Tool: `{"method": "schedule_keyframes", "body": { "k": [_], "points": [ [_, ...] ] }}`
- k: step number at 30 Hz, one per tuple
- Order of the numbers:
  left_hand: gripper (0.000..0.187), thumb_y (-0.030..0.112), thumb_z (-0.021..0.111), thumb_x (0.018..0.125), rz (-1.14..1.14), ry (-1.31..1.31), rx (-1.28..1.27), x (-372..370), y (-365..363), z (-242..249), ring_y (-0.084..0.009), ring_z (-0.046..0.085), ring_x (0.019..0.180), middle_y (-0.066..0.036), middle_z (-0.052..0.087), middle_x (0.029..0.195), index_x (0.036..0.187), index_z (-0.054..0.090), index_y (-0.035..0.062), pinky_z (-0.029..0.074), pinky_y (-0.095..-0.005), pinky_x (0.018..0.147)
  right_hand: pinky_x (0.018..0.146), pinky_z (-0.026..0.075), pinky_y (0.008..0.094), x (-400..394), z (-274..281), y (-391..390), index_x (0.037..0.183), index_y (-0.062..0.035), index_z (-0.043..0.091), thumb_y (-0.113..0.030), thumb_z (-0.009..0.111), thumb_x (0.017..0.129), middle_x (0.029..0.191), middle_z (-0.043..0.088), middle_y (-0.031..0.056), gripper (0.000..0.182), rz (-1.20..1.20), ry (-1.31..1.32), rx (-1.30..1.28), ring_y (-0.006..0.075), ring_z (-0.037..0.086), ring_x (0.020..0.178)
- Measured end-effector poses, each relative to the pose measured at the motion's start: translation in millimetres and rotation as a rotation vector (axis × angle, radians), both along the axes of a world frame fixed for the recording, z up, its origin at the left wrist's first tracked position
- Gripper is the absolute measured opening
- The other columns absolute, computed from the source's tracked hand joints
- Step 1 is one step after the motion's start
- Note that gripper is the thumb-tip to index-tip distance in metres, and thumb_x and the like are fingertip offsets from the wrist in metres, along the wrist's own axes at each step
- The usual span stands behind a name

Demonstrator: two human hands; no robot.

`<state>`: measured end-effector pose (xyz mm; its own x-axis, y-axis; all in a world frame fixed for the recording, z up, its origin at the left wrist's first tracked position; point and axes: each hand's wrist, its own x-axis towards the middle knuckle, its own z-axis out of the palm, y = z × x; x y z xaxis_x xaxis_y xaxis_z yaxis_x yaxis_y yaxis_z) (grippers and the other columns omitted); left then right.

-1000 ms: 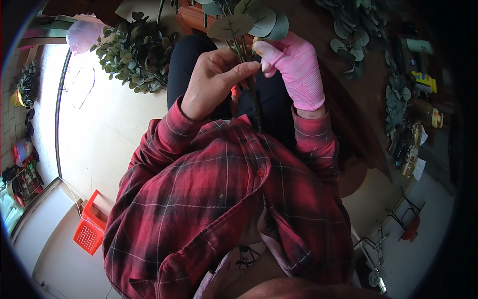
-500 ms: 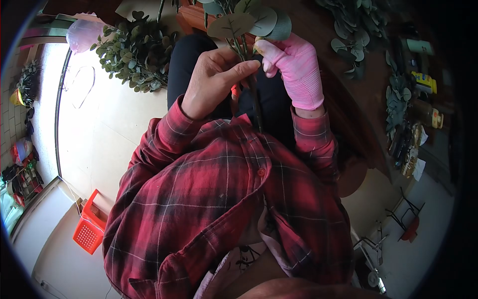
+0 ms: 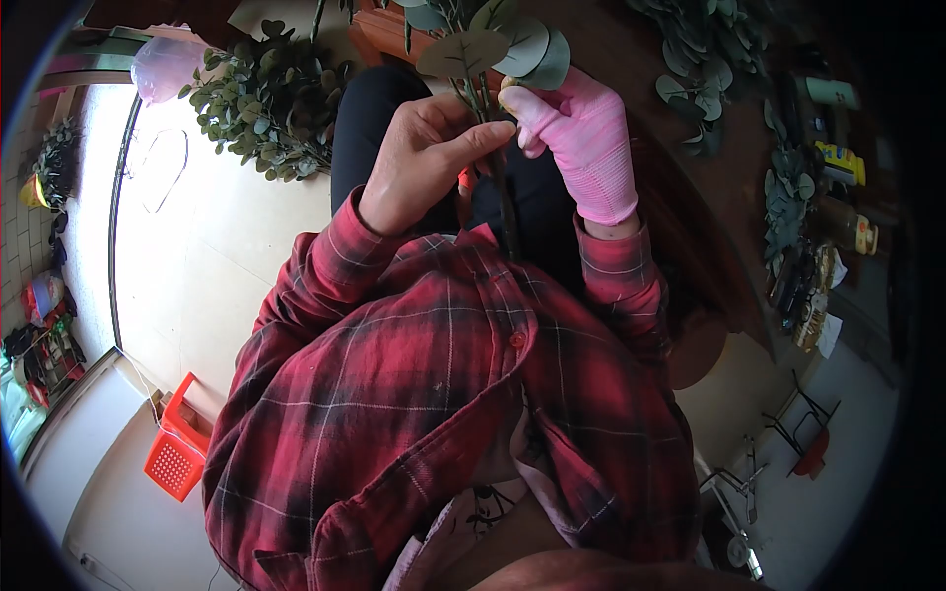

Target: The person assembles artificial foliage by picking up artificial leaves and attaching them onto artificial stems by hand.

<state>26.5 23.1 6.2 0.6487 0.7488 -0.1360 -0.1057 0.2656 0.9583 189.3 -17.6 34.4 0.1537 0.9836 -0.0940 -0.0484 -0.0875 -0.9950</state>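
Stem (image 3: 507, 217) at far ctr., apparently being worked by hand.
L hand (image 3: 434, 148) pinches stem; gloved R hand (image 3: 581, 138) curled by leaves (image 3: 463, 54), can't tell if gripping. Next move prob. needs L hand steady. Foliage (image 3: 266, 113) far left.

The right hand (image 3: 576, 143), in its pink knit glove, has dipped slightly toward the wearer beside the eucalyptus stem (image 3: 506, 197), its ribbed cuff (image 3: 606, 192) edging a little nearer the stem. Above the grip, the broad round eucalyptus leaf (image 3: 461, 54) has drifted slightly toward the gloved side of the stem. The darker leaf (image 3: 548, 64) on the stem's gloved side hangs a touch lower and closer in than half a second ago.
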Motion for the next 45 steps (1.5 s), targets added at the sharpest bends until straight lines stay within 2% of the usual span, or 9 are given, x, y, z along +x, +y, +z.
{"method": "schedule_keyframes", "body": {
  "k": [7, 10, 13, 19, 25, 31, 34, 40, 45],
  "points": [
    [0.021, 0.017, 0.065, 0.088, -0.002, -0.009, 0.008, -0.8, -4.0, 4.8, -0.0059, 0.056, 0.061, -0.004, 0.064, 0.076, 0.095, 0.063, -0.0022, 0.044, -0.0197, 0.047, 0.049, 0.039, 0.0164, -0.7, -3.5, -4.5, 0.099, -0.0013, 0.064, -0.008, 0.063, 0.087, 0.069, 0.059, -0.0015, 0.015, -0.017, 0.024, -0.032, 0.0013, 0.046, 0.053],
    [0.021, 0.015, 0.061, 0.091, -0.107, 0.016, -0.025, -10.6, -3.0, 0.5, -0.012, 0.061, 0.078, -0.007, 0.066, 0.09, 0.102, 0.06, -0.003, 0.048, -0.0254, 0.074, 0.049, 0.039, 0.0165, -1.2, -6.7, -4.7, 0.1, -0.0014, 0.064, -0.009, 0.063, 0.087, 0.071, 0.06, -0.0007, 0.015, -0.028, 0.071, -0.043, 0.0017, 0.047, 0.053],
    [0.023, 0.015, 0.057, 0.093, -0.085, -0.133, -0.151, -12.4, -6.3, -9.6, -0.0147, 0.062, 0.081, -0.01, 0.064, 0.095, 0.108, 0.056, -0.0023, 0.049, -0.0277, 0.077, 0.049, 0.039, 0.0163, 0.1, -11.1, -5.4, 0.098, -0.0013, 0.064, -0.009, 0.064, 0.086, 0.07, 0.059, -0.0003, 0.014, -0.038, 0.107, -0.053, 0.0019, 0.048, 0.053],
    [0.017, 0.015, 0.054, 0.094, -0.046, -0.22, -0.368, -11.1, -18.8, -17.5, -0.0173, 0.063, 0.08, -0.011, 0.064, 0.091, 0.102, 0.053, -0.0006, 0.053, -0.0302, 0.07, 0.049, 0.04, 0.0172, -0.2, -18.2, -5.6, 0.095, -0.0019, 0.065, -0.01, 0.064, 0.086, 0.067, 0.058, -0.0004, 0.012, -0.036, 0.12, -0.077, 0.0028, 0.049, 0.054],
    [0.009, 0.008, 0.057, 0.092, 0.104, -0.259, -0.165, -1.1, -26.2, -6.3, -0.0114, 0.062, 0.067, -0.006, 0.063, 0.076, 0.093, 0.053, -0.0002, 0.048, -0.0222, 0.058, 0.049, 0.037, 0.0176, 2.3, -13.0, -5.2, 0.095, 0.0008, 0.064, -0.017, 0.059, 0.09, 0.064, 0.055, -0.0002, 0.019, 0.013, 0.164, -0.15, 0.0051, 0.048, 0.052],
    [0.009, 0.007, 0.058, 0.091, 0.148, -0.212, -0.114, -0.3, -26.8, -3.6, -0.0083, 0.058, 0.064, -0.004, 0.062, 0.072, 0.089, 0.055, -0.0008, 0.047, -0.0221, 0.057, 0.049, 0.038, 0.0176, 2.3, -8.9, -8.7, 0.094, 0.0018, 0.063, -0.017, 0.056, 0.092, 0.063, 0.055, 0.0002, 0.02, 0.061, 0.115, -0.171, 0.005, 0.048, 0.053],
    [0.012, 0.008, 0.055, 0.093, 0.129, -0.177, -0.084, -1.2, -25.7, -3.0, -0.0119, 0.06, 0.063, -0.007, 0.062, 0.073, 0.086, 0.052, -0.0006, 0.048, -0.023, 0.059, 0.049, 0.037, 0.0178, -3.2, -0.8, -10.7, 0.085, 0.0018, 0.062, -0.016, 0.058, 0.091, 0.061, 0.054, 0.0007, 0.019, 0.001, 0.033, -0.197, 0.0053, 0.048, 0.051],
    [0.012, 0.006, 0.055, 0.093, 0.126, -0.203, -0.095, 0.9, -26.8, -4.3, -0.0106, 0.059, 0.062, -0.005, 0.061, 0.071, 0.083, 0.052, 0.0001, 0.047, -0.0226, 0.058, 0.046, 0.037, 0.0186, -9.4, -3.6, -13.6, 0.072, -0.0013, 0.055, -0.012, 0.062, 0.089, 0.059, 0.052, 0.0007, 0.021, -0.078, 0.074, -0.208, 0.005, 0.046, 0.049],
    [0.013, 0.006, 0.054, 0.093, 0.123, -0.215, -0.084, 0.0, -27.1, -7.4, -0.0109, 0.059, 0.062, -0.006, 0.061, 0.071, 0.083, 0.051, 0.0, 0.047, -0.0226, 0.058, 0.047, 0.038, 0.0183, -12.4, -6.3, -17.3, 0.081, 0.0029, 0.061, -0.01, 0.059, 0.089, 0.06, 0.053, -0.0001, 0.015, -0.087, 0.136, -0.221, 0.0039, 0.046, 0.051]
  ]
}}
